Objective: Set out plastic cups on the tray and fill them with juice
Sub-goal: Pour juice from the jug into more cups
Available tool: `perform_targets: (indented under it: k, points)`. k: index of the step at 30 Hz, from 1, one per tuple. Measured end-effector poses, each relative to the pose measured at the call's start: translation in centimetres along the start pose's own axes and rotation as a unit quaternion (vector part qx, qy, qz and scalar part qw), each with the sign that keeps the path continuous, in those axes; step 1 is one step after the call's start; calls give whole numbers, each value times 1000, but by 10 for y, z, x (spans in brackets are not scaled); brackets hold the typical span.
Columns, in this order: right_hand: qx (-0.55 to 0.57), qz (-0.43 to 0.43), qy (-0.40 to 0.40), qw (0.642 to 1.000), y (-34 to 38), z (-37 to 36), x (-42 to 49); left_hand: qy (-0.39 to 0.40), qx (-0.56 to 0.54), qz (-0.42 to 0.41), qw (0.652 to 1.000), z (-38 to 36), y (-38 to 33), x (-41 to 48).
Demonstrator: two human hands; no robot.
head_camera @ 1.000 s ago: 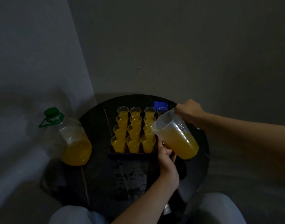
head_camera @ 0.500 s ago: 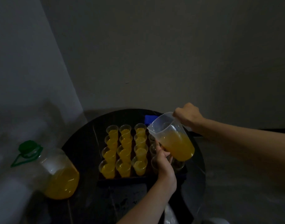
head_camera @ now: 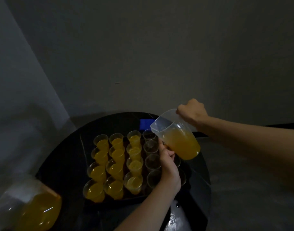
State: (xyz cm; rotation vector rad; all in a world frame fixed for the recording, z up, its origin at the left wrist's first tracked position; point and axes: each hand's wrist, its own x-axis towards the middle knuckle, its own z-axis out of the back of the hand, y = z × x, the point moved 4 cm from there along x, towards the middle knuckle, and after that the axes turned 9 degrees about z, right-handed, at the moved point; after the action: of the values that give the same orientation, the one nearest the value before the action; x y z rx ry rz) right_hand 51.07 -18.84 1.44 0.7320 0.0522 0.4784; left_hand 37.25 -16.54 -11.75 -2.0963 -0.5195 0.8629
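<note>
Plastic jug (head_camera: 178, 139) tilted, gripped by right hand (head_camera: 192, 112); left hand (head_camera: 169, 165) beneath, hold unclear.

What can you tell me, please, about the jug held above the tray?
The jug is clear plastic with a pouring lip, about half full of orange juice. It is tilted, lip lowered toward the empty cups on the tray. The right hand grips its handle side; the left hand sits just beneath, contact unclear.

Bare left hand (head_camera: 170, 166), bare right hand (head_camera: 192, 112), forearms uncovered
</note>
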Motion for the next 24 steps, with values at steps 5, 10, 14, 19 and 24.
perform_targets:
  k: [5, 10, 14, 19, 24]
  points:
    - [5, -1, -9, 1000, -10, -6, 13, -6, -6, 2, 1000, -4, 5, 21]
    - [0, 4, -3, 1000, -7, -11, 24, -13, 1, 7, 1000, -5, 6, 31]
    - [-7, -3, 0, 1000, -6, -12, 35, -13, 4, 17, 1000, -11, 2, 40]
    - [-15, -6, 8, 1000, 4, -8, 44, -13, 5, 21, 1000, -16, -10, 41]
    - [-25, -1, 23, 999, 9, -11, 49, 1, 6, 26, 1000, -18, -13, 40]
